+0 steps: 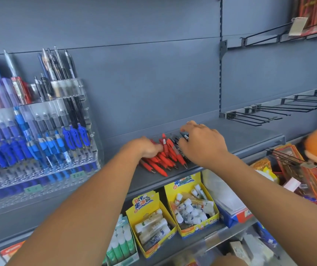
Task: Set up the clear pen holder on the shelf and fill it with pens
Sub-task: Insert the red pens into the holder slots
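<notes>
Red pens [163,157] lie on shelf [240,135], gripped by left hand [146,148]; right hand [203,144] pinches dark pens [185,135].

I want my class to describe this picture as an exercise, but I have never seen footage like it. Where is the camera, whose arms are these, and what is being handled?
There is no machine here. A person wears a wide-angle camera on the head, so this single picture looks forward and down along their own two arms. They stand at a grey shop shelf. A pile of red pens lies loose on it, with a few dark pens beside them. The left hand grips some of the red pens. The right hand curls its fingers over the dark pens. At the left stands a clear pen holder, already holding blue and black pens. Below sit yellow boxes of glue sticks.
</notes>
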Tool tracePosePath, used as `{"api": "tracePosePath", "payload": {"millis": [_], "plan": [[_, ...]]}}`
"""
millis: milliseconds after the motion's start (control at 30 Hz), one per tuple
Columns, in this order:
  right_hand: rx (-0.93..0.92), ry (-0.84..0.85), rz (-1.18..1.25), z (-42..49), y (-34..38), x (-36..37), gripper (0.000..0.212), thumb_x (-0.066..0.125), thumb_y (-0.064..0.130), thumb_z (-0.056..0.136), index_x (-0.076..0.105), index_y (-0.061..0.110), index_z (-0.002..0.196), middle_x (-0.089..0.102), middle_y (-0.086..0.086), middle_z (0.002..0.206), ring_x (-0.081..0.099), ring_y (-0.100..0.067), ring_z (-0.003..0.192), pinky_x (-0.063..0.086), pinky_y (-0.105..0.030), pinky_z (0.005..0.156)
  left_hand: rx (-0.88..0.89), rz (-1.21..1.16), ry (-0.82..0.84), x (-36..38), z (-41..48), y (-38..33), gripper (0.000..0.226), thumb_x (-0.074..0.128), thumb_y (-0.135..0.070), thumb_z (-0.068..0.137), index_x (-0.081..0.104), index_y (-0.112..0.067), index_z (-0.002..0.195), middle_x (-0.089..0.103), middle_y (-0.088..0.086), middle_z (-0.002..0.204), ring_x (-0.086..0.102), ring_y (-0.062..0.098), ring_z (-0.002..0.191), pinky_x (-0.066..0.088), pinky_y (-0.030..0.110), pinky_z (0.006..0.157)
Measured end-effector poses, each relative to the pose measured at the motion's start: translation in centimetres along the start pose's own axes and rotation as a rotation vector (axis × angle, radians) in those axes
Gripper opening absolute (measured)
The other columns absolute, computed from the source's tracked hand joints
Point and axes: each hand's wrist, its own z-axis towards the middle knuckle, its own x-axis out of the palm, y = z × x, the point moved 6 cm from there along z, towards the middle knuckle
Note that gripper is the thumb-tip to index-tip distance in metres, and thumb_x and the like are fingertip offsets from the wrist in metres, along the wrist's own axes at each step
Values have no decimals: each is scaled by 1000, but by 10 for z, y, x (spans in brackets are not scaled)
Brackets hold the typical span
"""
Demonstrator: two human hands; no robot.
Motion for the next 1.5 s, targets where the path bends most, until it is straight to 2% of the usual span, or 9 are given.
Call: {"api": "tracePosePath", "payload": {"millis": [133,233,400,700,867,1167,1300,1400,1500], "plan": [[1,19,16,4,6,4,36,43,32,96,55,22,129,54,3,131,53,-24,116,40,-38,93,-23,-1,-113,-10,15,7,33,49,-39,100,50,-6,101,63,11,95,44,8,20,40,17,33],[-6,19,17,7,10,5,36,43,32,96,55,21,128,55,3,131,54,-24,115,40,-39,93,-60,-26,-114,-10,34,13,32,57,-39,95,47,-9,101,53,8,84,54,22,57,48,29,74],[-5,31,22,9,18,9,37,42,32,97,55,21,130,54,3,132,54,-24,115,40,-39,93,-17,-159,-78,-13,54,9,25,68,-19,91,49,-8,104,59,14,105,56,26,91,48,38,88],[-4,49,24,10,30,7,36,43,30,98,54,20,130,60,-1,125,55,-26,114,38,-36,95,-212,32,34,-22,62,37,84,65,-64,81,40,-7,138,53,11,91,55,19,66,49,32,51],[-17,53,13,13,36,11,34,42,31,97,57,19,125,60,-2,126,56,-26,113,39,-37,94,-217,116,91,-21,58,37,35,56,-42,95,59,-9,87,62,7,64,55,16,58,46,19,43],[-57,48,-8,17,41,22,37,40,33,98,51,21,131,57,0,130,55,-27,115,40,-38,90,-224,239,100,-7,72,38,57,37,-18,96,65,-8,47,60,16,71,51,26,66,40,27,61],[-59,57,0,18,43,24,39,40,33,98,48,21,135,55,-1,133,54,-28,118,40,-40,94,-125,362,-46,-14,69,30,37,42,-28,94,71,-12,78,69,11,72,63,29,76,52,34,85],[-61,47,17,17,45,25,39,41,32,98,49,21,134,56,-1,132,55,-28,117,40,-40,94,-27,419,-167,-21,68,17,47,41,-32,99,47,-15,142,59,11,132,59,31,114,47,36,101],[-41,31,42,18,45,25,35,42,31,97,52,21,129,59,-3,128,57,-29,113,41,-39,91,32,507,-156,-19,64,11,52,43,-23,99,35,-14,150,46,12,147,50,32,127,41,35,102]]}}
